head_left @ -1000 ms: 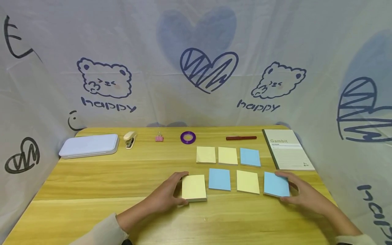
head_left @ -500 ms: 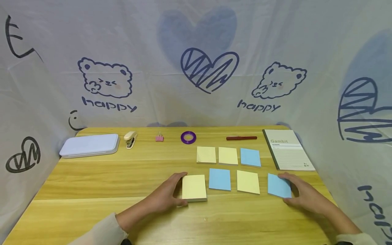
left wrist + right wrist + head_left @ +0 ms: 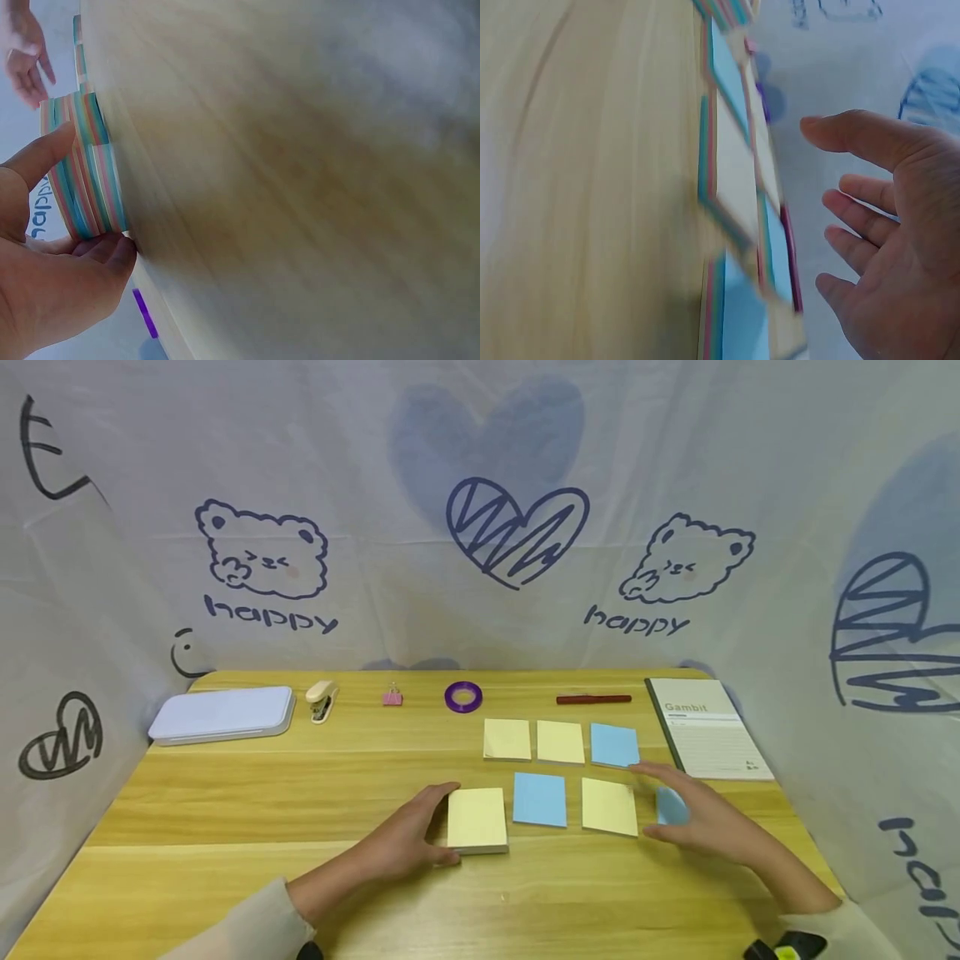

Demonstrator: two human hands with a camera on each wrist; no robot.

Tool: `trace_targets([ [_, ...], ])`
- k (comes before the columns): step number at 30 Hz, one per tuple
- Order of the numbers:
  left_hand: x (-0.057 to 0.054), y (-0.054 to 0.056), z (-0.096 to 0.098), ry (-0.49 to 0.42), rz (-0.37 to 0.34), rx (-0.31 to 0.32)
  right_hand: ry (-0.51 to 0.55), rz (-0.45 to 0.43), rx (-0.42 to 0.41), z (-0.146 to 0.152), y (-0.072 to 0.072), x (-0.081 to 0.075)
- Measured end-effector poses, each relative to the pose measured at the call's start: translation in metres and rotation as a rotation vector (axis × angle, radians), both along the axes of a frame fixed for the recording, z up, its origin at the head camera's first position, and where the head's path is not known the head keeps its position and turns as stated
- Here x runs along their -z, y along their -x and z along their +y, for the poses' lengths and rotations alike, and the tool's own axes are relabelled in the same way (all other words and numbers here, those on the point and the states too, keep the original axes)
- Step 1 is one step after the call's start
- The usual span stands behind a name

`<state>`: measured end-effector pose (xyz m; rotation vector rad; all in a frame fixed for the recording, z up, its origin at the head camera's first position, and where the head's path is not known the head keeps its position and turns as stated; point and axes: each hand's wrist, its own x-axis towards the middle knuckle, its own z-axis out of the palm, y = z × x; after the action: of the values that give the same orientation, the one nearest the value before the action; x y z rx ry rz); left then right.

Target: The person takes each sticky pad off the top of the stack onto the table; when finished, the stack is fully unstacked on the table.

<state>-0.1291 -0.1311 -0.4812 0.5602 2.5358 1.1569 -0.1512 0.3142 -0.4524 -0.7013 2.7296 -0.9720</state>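
White cloth (image 3: 360, 460) with drawn figures hangs behind the wooden desk (image 3: 300, 827) and at its sides. Our left grip (image 3: 405, 842) is clamped on a thick yellow-topped stack (image 3: 477, 821) of notes, thumb at its near side and fingers at its far side; the stack seems to rest on the desk. From the left wrist we see many coloured layers in its edge. Our right grip (image 3: 708, 818) has its fingers apart and holds nothing; it partly covers a blue pad (image 3: 672, 807) below it. Just left of this grip lies a thinner yellow pad (image 3: 609, 807), and between that one and the held stack, a second blue pad (image 3: 539, 799).

We judge the stack to be light and quite firm as a block, but its layers could slide over each other if we press unevenly. It is better that we hold two opposite sides, low enough to catch all layers. The thinner pads offer little height, so we should pinch them carefully by opposite edges.
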Motion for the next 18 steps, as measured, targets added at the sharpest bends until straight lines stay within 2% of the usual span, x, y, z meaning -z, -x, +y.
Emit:
trace_targets([
  [12, -0.003, -0.001, 0.001, -0.013, 0.008, 0.003, 0.049, -0.055, -0.167, -0.093, 0.013, -0.003],
  [18, -0.003, 0.0, 0.001, -0.014, 0.002, 0.006, 0.055, -0.038, -0.268, -0.133, 0.019, 0.005],
])
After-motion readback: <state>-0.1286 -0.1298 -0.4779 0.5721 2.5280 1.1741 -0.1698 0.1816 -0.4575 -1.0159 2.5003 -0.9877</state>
